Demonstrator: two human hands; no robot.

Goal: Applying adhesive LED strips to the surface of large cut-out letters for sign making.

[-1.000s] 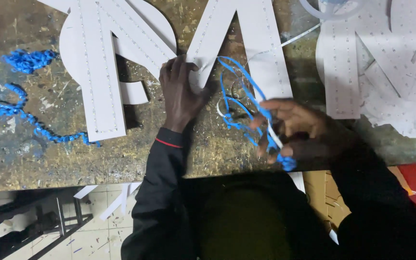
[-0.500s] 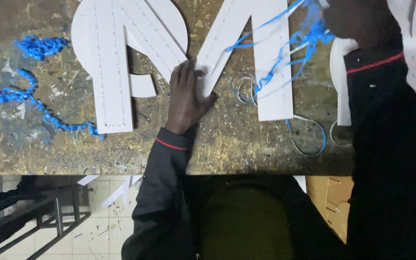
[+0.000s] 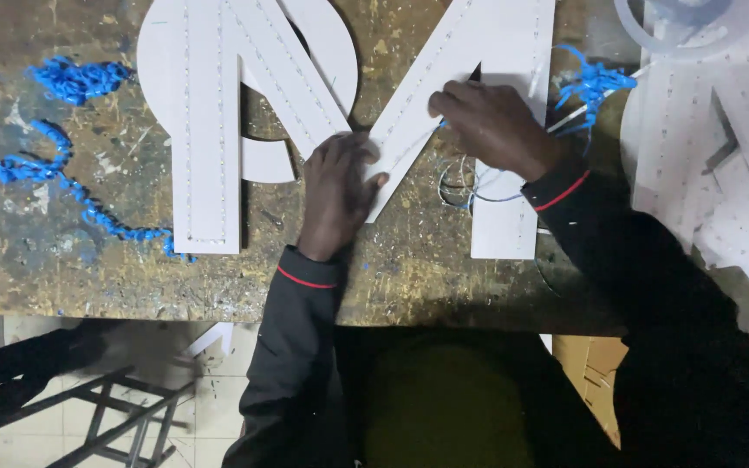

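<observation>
Pressing flat, left hand (image 3: 337,192) open on white letter (image 3: 444,95) edge (right hand (image 3: 489,124) pinching it)

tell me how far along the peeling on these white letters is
Done: bare white letter at left, blue film strips discarded on the bench. In hand: left hand steadies the middle letter; right hand picks at it. Left: blue scrap nearby.
</observation>
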